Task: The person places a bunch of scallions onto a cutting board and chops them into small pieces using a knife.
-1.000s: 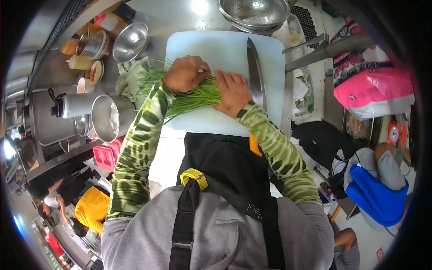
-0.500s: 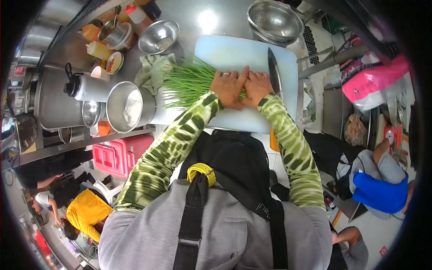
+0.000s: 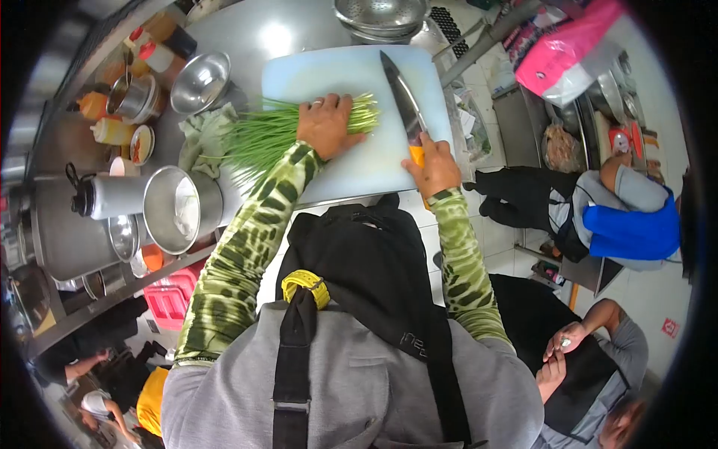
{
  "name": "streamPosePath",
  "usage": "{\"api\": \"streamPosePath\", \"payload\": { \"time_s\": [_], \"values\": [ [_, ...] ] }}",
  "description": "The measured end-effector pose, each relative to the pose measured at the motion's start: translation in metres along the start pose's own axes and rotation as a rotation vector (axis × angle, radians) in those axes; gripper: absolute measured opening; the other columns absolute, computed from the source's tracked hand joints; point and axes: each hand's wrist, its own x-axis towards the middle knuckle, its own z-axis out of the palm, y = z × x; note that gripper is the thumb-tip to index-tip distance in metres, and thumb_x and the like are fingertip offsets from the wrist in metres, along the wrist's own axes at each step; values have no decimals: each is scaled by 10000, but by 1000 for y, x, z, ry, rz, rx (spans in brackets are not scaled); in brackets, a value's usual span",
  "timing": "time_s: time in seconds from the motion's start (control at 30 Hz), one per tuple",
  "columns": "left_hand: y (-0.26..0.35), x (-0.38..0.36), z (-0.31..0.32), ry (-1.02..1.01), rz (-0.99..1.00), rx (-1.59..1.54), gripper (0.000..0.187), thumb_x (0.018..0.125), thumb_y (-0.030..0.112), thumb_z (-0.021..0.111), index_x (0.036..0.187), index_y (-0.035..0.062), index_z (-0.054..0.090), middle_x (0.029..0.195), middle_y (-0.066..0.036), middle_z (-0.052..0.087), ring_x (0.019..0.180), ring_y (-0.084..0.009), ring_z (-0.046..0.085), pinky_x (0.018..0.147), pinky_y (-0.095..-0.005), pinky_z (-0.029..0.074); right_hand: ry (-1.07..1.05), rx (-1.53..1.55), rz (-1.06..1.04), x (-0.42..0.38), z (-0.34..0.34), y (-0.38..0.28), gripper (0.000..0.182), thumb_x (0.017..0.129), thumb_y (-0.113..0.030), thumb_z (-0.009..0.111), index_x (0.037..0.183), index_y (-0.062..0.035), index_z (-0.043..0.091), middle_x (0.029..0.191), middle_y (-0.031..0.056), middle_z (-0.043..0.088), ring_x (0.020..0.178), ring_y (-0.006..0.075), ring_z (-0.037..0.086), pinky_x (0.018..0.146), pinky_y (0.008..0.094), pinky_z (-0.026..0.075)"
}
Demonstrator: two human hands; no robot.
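A bunch of long, thin chives (image 3: 262, 138) lies across the white cutting board (image 3: 321, 71), pale cut ends to the right and green tips over the left edge. My left hand (image 3: 324, 126) is laid over the bunch near its pale ends, fingers curled round it and pressing it to the board. Along the right side of the board lies a large kitchen knife (image 3: 402, 93), its blade pointing to the far side. My right hand (image 3: 436, 169) is closed round its orange handle at the near right corner.
Left of the board are a crumpled cloth (image 3: 206, 138), a steel bowl (image 3: 200, 82), a deep steel pot (image 3: 172, 209) and a flask (image 3: 112, 196). A colander (image 3: 381, 13) stands beyond the board. Co-workers stand at the right, one in a black apron (image 3: 572, 352).
My right hand has left the pale ends of the chives, moved right and nearer me, and taken the knife's handle. My left hand stays on the bunch. The view has shifted to the right.
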Motion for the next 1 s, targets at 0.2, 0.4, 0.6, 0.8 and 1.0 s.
{"api": "streamPosePath", "payload": {
  "time_s": [0.2,0.4,0.6,0.8,1.0],
  "values": [
    [10,4,-20,-154,-7,114,1164,696,551,826,1596,87,253,1359,-210,584,1223,-408,595,1028,-579,421,50,-14,134,-8,4,-7,544,879,-294,726,1368,-119,565,1114,189,588,997,397,656,829,510,548],
    [6,9,-21,-232,-17,121,1197,667,554,839,1593,81,246,1380,-207,565,1239,-407,585,1017,-587,434,59,179,111,-11,-7,-8,416,968,-265,594,1358,-119,595,1074,226,621,965,408,655,842,529,531],
    [5,12,-23,-264,-39,72,1174,649,552,851,1563,75,287,1375,-203,566,1228,-415,591,994,-600,446,-128,565,-72,-13,-3,-5,395,985,-299,591,1306,-73,637,997,238,658,952,420,647,874,466,512],
    [4,11,-24,-261,-26,63,1158,647,541,855,1554,81,301,1371,-209,566,1222,-419,593,989,-594,453,-151,727,-35,-13,4,0,390,992,-285,594,1306,-58,638,983,223,660,950,401,643,872,447,506],
    [4,13,-26,-286,-28,81,1161,642,529,860,1554,79,300,1374,-219,566,1243,-420,581,1004,-583,450,-116,568,-70,-19,-5,-12,401,993,-295,591,1322,-69,628,993,230,653,938,408,638,868,459,505]
  ]
}}
